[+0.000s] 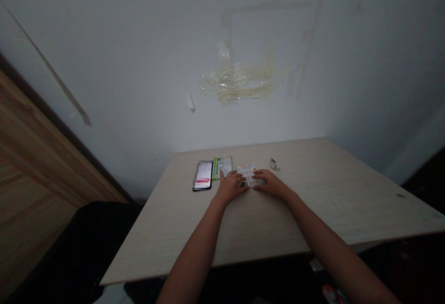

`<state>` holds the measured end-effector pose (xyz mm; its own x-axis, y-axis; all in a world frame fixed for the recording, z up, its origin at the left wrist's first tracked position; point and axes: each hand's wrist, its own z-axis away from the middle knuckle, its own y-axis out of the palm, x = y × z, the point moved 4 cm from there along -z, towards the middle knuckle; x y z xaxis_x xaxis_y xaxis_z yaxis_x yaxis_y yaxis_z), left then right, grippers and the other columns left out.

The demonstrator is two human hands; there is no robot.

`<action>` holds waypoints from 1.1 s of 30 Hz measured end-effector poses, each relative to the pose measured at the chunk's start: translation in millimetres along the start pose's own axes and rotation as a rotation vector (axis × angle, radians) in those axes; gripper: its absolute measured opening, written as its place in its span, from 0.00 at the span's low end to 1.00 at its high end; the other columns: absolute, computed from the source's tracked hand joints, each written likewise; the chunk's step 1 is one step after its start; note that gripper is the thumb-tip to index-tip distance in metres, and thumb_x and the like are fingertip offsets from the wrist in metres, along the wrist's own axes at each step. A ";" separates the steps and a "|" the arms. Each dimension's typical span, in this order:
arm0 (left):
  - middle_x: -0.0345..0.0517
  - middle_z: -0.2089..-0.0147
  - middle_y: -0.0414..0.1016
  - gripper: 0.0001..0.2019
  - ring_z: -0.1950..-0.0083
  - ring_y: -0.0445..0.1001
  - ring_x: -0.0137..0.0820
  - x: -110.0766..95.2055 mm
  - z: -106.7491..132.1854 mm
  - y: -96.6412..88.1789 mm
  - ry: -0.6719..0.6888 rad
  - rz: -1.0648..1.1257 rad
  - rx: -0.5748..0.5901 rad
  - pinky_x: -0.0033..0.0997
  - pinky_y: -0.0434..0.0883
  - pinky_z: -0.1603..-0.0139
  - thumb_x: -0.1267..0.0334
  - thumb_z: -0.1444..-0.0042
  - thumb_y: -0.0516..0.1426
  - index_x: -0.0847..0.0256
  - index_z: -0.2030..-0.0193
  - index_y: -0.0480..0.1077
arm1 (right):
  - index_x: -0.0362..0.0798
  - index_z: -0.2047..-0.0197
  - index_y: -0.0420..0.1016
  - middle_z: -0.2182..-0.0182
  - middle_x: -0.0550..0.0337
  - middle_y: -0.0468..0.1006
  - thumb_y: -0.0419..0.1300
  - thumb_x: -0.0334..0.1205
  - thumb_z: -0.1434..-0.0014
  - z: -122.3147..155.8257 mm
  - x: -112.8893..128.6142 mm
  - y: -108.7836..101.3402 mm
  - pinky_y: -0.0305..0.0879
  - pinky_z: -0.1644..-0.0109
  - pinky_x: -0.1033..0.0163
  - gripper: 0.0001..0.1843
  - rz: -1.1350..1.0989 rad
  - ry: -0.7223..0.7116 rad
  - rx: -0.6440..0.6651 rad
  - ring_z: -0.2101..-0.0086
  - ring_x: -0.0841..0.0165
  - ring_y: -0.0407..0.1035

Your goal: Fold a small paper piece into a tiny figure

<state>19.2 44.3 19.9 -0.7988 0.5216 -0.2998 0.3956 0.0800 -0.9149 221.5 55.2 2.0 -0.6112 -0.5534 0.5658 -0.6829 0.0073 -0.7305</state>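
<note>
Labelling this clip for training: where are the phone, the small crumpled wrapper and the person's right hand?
Phone (202,175): head view, on its blurred screen.
Small crumpled wrapper (274,164): head view, on its middle.
Right hand (271,184): head view, on the back of the hand.

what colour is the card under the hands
The card is white with orange-red print, shown in the head view, the only view.

A flat white card (246,171) printed with rows of orange-red panels lies slightly askew on the pale tabletop (313,211). The left hand's fingers (239,184) and right hand's fingers (259,179) cover its near part; the small print is unreadable.
</note>
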 end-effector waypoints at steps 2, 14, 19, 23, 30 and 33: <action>0.44 0.40 0.73 0.20 0.32 0.60 0.46 2.8 1.0 -1.3 0.011 0.027 0.038 0.73 0.29 0.33 0.46 0.46 0.61 0.46 0.48 0.74 | 0.49 0.50 0.79 0.47 0.47 0.75 0.70 0.42 0.51 -0.5 -0.5 0.5 0.62 0.38 0.46 0.23 0.000 -0.002 -0.007 0.45 0.56 0.68; 0.46 0.40 0.73 0.19 0.33 0.60 0.45 5.9 1.9 -3.7 -0.014 0.051 0.067 0.69 0.28 0.32 0.47 0.45 0.61 0.46 0.48 0.75 | 0.48 0.49 0.78 0.47 0.46 0.75 0.69 0.44 0.49 0.9 -0.9 0.4 0.62 0.38 0.47 0.23 0.022 -0.009 -0.008 0.45 0.56 0.68; 0.43 0.42 0.75 0.14 0.34 0.63 0.42 4.7 1.9 -4.0 -0.013 0.056 0.042 0.69 0.27 0.32 0.49 0.42 0.59 0.46 0.50 0.76 | 0.49 0.50 0.79 0.48 0.47 0.77 0.66 0.45 0.46 0.1 0.3 -1.1 0.63 0.39 0.49 0.20 0.001 -0.021 -0.016 0.46 0.57 0.69; 0.43 0.44 0.77 0.13 0.35 0.65 0.40 4.1 1.3 -2.6 -0.018 0.045 0.014 0.67 0.30 0.31 0.51 0.38 0.56 0.47 0.51 0.76 | 0.48 0.53 0.80 0.51 0.48 0.78 0.64 0.45 0.43 -0.6 -1.0 -2.0 0.64 0.40 0.49 0.16 -0.020 -0.023 -0.034 0.48 0.58 0.70; 0.47 0.46 0.78 0.15 0.40 0.70 0.39 2.8 -2.1 -5.2 -0.065 0.052 -0.017 0.63 0.37 0.29 0.55 0.33 0.50 0.51 0.53 0.77 | 0.48 0.55 0.80 0.55 0.50 0.80 0.66 0.46 0.47 -1.5 -3.9 -7.0 0.66 0.45 0.53 0.17 -0.047 0.051 -0.039 0.53 0.59 0.73; 0.45 0.47 0.79 0.16 0.44 0.74 0.36 -0.2 -2.3 -6.8 -0.075 0.095 -0.036 0.59 0.36 0.28 0.54 0.32 0.48 0.51 0.51 0.76 | 0.46 0.62 0.80 0.63 0.52 0.81 0.62 0.47 0.43 -2.9 -1.7 -8.6 0.68 0.54 0.57 0.13 -0.042 0.105 -0.030 0.61 0.61 0.73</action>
<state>17.7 45.6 26.9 -0.7880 0.4635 -0.4052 0.4860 0.0644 -0.8716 227.2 58.5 8.4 -0.6196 -0.4633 0.6337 -0.7193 0.0119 -0.6946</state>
